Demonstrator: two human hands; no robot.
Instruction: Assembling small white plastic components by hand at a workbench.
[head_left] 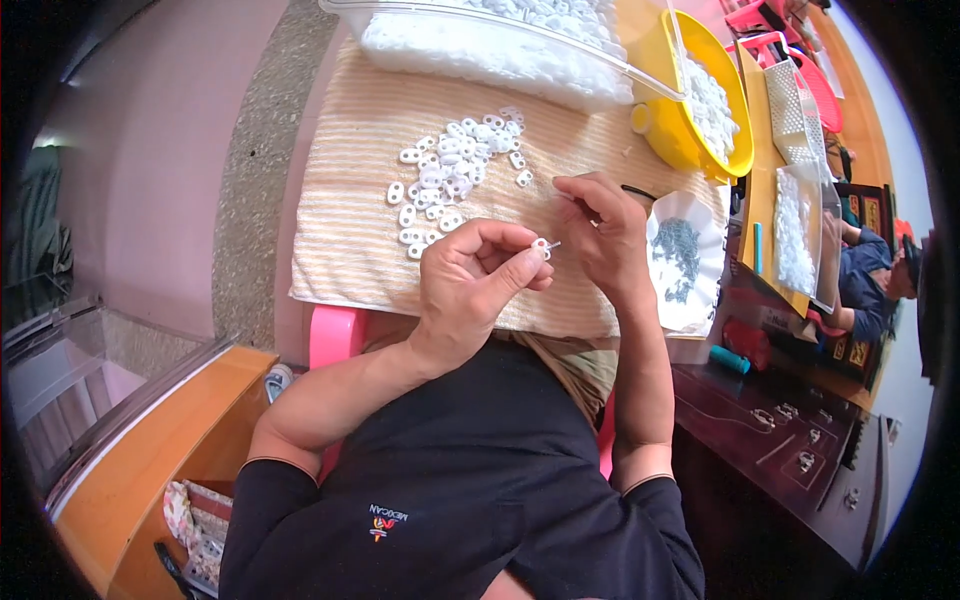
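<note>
My left hand [475,280] pinches a small white plastic piece [541,247] between thumb and fingertips. A thin short pin [555,244] sticks out of that piece toward the right. Close by on the right, my right hand [607,235] has its fingers curled together, apart from the left hand. Whatever lies between its fingertips is too small to make out. Beyond my hands, a loose pile of white two-holed plastic pieces [450,170] is spread on a striped cloth [350,180]. Beside my right hand, many small dark grey bits [676,250] lie on white paper [692,310].
A clear plastic bin [510,50] full of white pieces stands at the far side. Right of it, a yellow basin [742,120] holds more. Further right are a wooden table [765,210] with a white basket [797,110] and another person [868,280]. A pink chair [337,335] shows at my left.
</note>
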